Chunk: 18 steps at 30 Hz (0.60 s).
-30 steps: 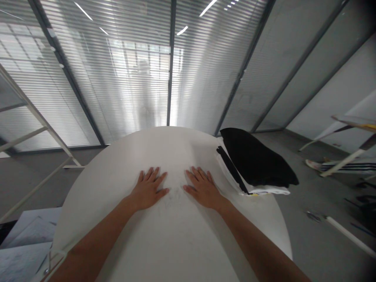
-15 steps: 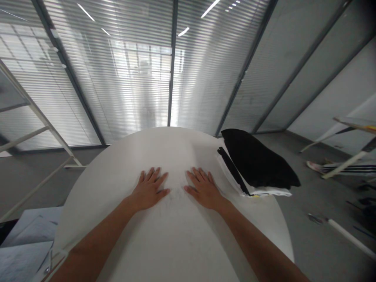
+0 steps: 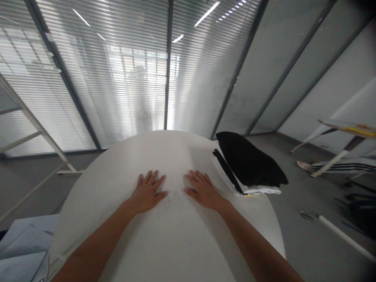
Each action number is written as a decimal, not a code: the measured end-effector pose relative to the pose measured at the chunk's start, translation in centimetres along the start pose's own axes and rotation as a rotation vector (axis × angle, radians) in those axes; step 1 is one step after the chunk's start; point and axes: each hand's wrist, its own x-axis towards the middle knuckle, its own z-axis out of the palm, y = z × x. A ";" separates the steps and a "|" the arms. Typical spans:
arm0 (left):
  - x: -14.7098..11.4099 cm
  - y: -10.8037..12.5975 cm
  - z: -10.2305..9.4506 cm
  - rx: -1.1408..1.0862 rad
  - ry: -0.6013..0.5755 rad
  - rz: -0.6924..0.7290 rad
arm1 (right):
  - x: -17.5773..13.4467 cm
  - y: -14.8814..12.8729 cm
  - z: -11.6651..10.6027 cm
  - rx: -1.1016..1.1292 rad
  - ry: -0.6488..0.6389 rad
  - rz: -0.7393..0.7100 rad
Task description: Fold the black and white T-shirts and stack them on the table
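Both palms face down on a white round table (image 3: 173, 243). My left hand (image 3: 147, 192) lies flat with its fingers spread, holding nothing. Across a short gap, my right hand (image 3: 204, 191) rests flat too, its fingers a little closer together and nothing in them. Faint dark smudges mark the tabletop between the two hands. To the right of my right hand lies a stack of folded cloth, black cloth (image 3: 249, 160) on top and white cloth (image 3: 261, 190) beneath. A bit of yellow shows at the stack's near edge.
Papers (image 3: 26, 243) lie at the lower left beside the table. A pale metal frame (image 3: 32, 117) stands on the left. Glass panels with blinds (image 3: 141, 102) rise behind. On the right are another table (image 3: 349, 127), a person's striped trouser leg (image 3: 343, 167) and a white pole (image 3: 343, 235).
The view has shifted slightly, so the cloth stack and right-hand background sit further left in it. Both hands stay flat on the table; my right hand's fingers are slightly closer together.
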 end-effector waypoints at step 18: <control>-0.3 -0.3 0.4 0.042 0.116 0.020 | -4.9 8.0 -12.2 -0.184 0.363 0.647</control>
